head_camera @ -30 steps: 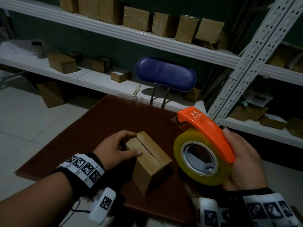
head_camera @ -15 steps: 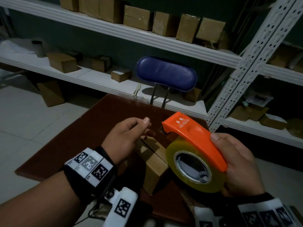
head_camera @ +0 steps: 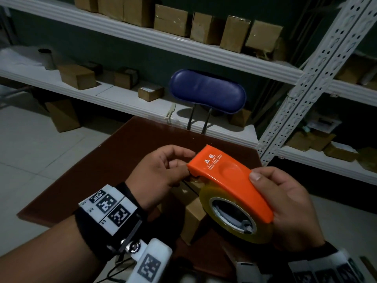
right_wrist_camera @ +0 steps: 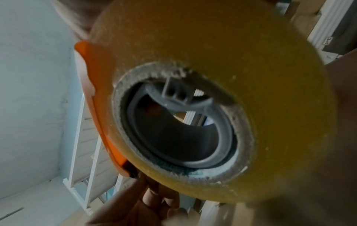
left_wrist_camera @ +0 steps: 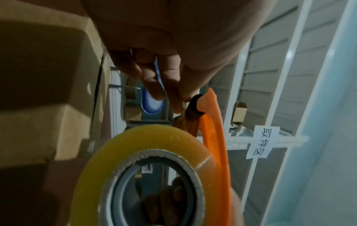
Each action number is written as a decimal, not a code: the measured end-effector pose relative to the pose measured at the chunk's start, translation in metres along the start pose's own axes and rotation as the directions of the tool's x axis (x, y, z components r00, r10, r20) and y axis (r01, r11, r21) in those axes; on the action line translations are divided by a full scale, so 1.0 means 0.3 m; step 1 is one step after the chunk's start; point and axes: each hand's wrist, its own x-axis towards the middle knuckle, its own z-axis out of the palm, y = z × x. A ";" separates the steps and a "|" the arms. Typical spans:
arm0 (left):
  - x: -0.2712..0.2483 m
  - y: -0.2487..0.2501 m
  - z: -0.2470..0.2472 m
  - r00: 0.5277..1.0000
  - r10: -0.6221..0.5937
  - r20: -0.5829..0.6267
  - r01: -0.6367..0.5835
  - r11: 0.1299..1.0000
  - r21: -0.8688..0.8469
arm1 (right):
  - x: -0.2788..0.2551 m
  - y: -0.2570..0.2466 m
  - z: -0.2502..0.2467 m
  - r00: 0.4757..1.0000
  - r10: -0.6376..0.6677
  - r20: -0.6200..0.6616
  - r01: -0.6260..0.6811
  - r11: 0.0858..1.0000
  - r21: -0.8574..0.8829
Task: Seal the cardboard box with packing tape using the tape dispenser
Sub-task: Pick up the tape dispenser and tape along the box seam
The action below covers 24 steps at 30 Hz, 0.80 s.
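Head view: I see the brown table (head_camera: 85,180) below me, with white shelves (head_camera: 183,45) of cartons and a blue chair (head_camera: 207,92) behind it. The box (head_camera: 192,213) stands on the table near its front edge, mostly hidden under my hands; its top seam shows just under the dispenser's nose. The orange dispenser (head_camera: 230,178) is held above the box, nose pointing left and away from me, with the yellowish tape roll (head_camera: 263,234) at its near end. My right hand (head_camera: 289,205) wraps the dispenser from the right, thumb laid on its top and fingers curled round the roll. My left hand (head_camera: 163,170) is at the nose, fingers bunched at the cutter edge. In the left wrist view the fingertips (left_wrist_camera: 179,97) meet at the cutter; I cannot tell whether they pinch the tape end.
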 end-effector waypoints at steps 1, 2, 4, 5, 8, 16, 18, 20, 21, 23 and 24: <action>0.003 -0.002 -0.004 1.000 0.021 -0.009 -0.021 0.999 0.032 | -0.001 -0.001 0.002 1.000 0.001 0.008 -0.001 1.000 -0.006; 0.004 -0.003 -0.007 0.999 0.041 -0.017 -0.040 0.997 0.062 | -0.004 -0.005 0.005 1.000 -0.001 0.015 0.001 1.000 -0.014; 0.003 -0.004 -0.014 0.996 0.090 -0.023 -0.087 0.989 0.119 | -0.009 -0.012 0.008 1.000 -0.020 0.023 0.021 0.999 -0.049; 0.004 -0.006 -0.015 0.993 0.119 -0.021 -0.114 0.981 0.156 | -0.010 -0.016 0.009 0.999 -0.035 0.024 0.037 0.997 -0.072; 0.001 0.003 -0.013 0.983 0.182 -0.022 -0.171 0.952 0.253 | -0.015 -0.028 0.012 0.997 -0.063 0.032 0.067 0.990 -0.126; 0.013 0.034 -0.027 0.960 0.274 -0.065 -0.229 0.894 0.386 | -0.015 -0.037 0.021 1.000 -0.005 0.019 0.008 0.989 -0.150; 0.024 0.028 -0.036 0.962 0.263 -0.065 -0.219 0.896 0.385 | -0.013 -0.035 0.019 1.000 0.013 0.007 -0.012 0.991 -0.135; 0.035 0.015 -0.042 0.962 0.263 -0.078 -0.209 0.885 0.415 | -0.012 -0.034 0.013 0.999 0.035 0.007 -0.034 0.992 -0.120; 0.039 0.010 -0.045 0.963 0.252 -0.090 -0.193 0.886 0.422 | -0.013 -0.034 0.011 0.999 0.040 0.012 -0.038 0.991 -0.126; 0.045 0.008 -0.059 0.970 0.218 -0.111 -0.158 0.904 0.398 | -0.013 -0.033 0.003 0.999 0.039 0.011 -0.038 0.989 -0.140; 0.050 0.011 -0.070 0.971 0.206 -0.122 -0.145 0.911 0.385 | -0.011 -0.033 -0.003 0.999 0.036 0.006 -0.034 0.988 -0.151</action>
